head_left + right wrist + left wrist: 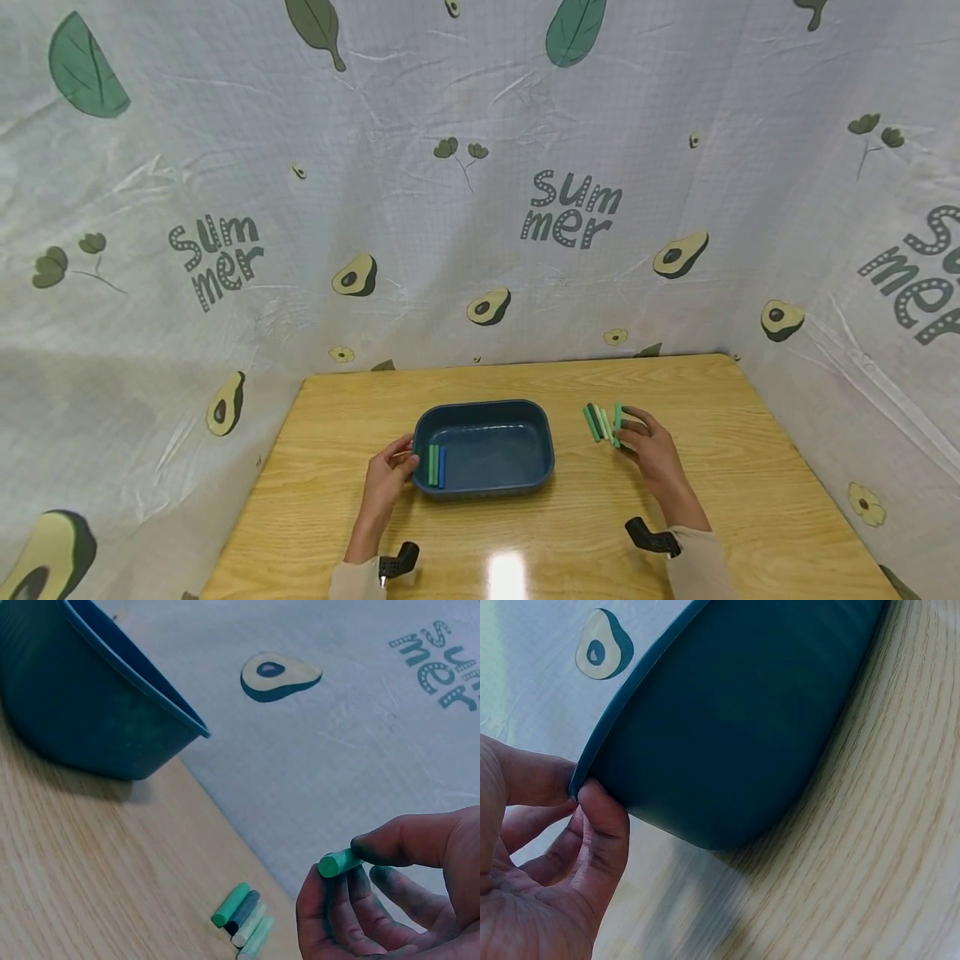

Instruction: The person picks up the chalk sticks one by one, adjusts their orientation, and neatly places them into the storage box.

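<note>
My left hand (386, 483) pinches the left rim of a dark blue plastic basin (495, 458), thumb and fingertips on either side of the lip in the left wrist view. Inside the basin, against its left end, lie two green chalk sticks (433, 465) and a blue chalk stick (442, 467) side by side. To the right of the basin, my right hand (657, 457) pinches a green chalk stick (339, 862) between thumb and fingertips. The fingertips (364, 847) are stained dark green. Just left of that hand, several chalks (244, 919) in greens and a dark tone lie in a row.
The wooden table (600, 533) ends in a back edge close to a white curtain (420, 208) printed with avocados and leaves. The curtain also hangs on the left and right. Black wrist cameras (651, 537) sit on both forearms.
</note>
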A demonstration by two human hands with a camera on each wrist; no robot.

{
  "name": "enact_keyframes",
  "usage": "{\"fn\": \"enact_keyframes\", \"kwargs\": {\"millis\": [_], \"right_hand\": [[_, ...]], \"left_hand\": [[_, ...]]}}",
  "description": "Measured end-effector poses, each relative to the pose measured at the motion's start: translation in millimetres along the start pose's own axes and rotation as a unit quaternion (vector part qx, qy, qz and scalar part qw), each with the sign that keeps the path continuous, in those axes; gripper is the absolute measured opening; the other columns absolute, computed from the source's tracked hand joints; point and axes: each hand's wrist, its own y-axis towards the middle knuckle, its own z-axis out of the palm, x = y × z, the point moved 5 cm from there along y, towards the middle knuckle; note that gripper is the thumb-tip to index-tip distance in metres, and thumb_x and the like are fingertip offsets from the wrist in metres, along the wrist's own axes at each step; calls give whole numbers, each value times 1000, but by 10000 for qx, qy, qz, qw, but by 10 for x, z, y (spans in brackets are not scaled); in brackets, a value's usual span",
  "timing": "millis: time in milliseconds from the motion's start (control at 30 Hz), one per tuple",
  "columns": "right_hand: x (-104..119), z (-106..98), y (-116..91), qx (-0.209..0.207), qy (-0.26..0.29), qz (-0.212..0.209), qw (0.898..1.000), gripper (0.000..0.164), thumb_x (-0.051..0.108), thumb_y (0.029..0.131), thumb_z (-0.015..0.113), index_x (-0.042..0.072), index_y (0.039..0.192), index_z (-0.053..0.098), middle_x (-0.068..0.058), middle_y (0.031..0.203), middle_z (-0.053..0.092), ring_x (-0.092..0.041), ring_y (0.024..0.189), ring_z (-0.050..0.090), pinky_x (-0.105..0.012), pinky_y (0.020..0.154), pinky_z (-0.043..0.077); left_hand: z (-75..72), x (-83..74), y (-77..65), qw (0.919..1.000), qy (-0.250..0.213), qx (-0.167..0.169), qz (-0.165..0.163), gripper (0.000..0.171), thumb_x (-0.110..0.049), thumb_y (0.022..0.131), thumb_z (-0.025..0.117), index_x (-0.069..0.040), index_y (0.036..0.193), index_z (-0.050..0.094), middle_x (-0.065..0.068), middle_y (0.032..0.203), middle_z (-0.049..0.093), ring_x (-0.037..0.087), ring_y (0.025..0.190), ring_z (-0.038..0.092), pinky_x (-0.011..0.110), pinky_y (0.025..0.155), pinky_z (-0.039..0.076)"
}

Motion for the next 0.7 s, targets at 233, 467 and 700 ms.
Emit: {"fn": "enact_keyframes", "kwargs": {"millis": [233,467,700], "right_hand": [[78,34,-10,151,-22,-111,9998,63,12,100,55,14,156,25,-27,144,43,-16,104,61,-44,96,51],[130,92,-29,200,104,-188,9996,59,15,99,57,11,152,31,-20,134,53,-9,98,63,-45,96,51],[169,141,-25,248,118,-204,9994,58,20,99,58,12,151,33,-17,134,55,-13,98,65,-40,91,54]], "left_hand": [[-1,5,8,10000,-20,-36,21,43,-1,95,58,-3,138,55,22,129,56,11,97,58,22,68,50],[-3,1,18,10000,-55,11,40,44,-1,95,58,-2,139,54,22,130,55,13,99,56,22,68,50],[2,-62,-16,10000,-56,31,-46,44,0,95,58,-1,138,54,23,130,55,15,100,57,24,69,51]]}}
